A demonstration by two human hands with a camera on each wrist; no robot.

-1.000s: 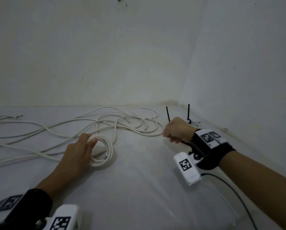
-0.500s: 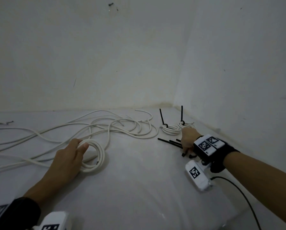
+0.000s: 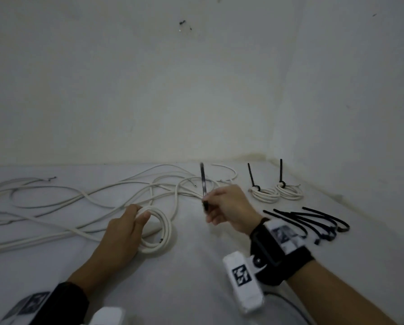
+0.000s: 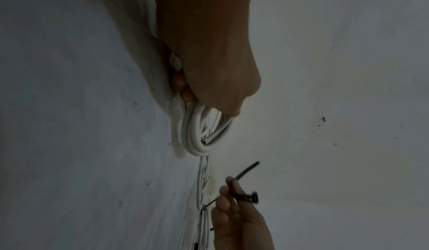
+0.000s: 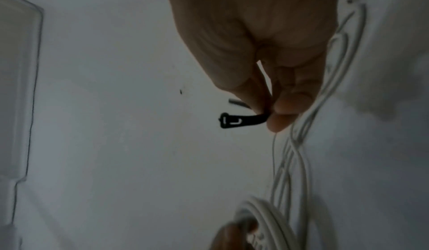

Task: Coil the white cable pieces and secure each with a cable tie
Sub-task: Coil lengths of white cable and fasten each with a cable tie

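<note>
A small coil of white cable [image 3: 164, 228] lies on the white surface, and my left hand [image 3: 126, 227] grips its near-left side with thumb and fingers around the loops; the left wrist view shows the coil [image 4: 204, 134] under the fingers. My right hand [image 3: 222, 205] hovers to the right of the coil and pinches a black cable tie [image 3: 203, 186] near its head, the strap pointing up. In the right wrist view the tie's head [image 5: 232, 121] sticks out from the pinching fingertips [image 5: 282, 107]. Loose white cable [image 3: 79, 200] sprawls to the left and behind.
Two tied white coils [image 3: 265, 194] [image 3: 290, 191] with upright black tie tails sit at the back right near the wall corner. Several spare black cable ties [image 3: 313, 221] lie on the surface to the right of my right wrist. Walls close off the back and right.
My right hand left the pile of spare ties with one tie pinched and moved left toward the coil. The left hand kept its hold on the coil.
</note>
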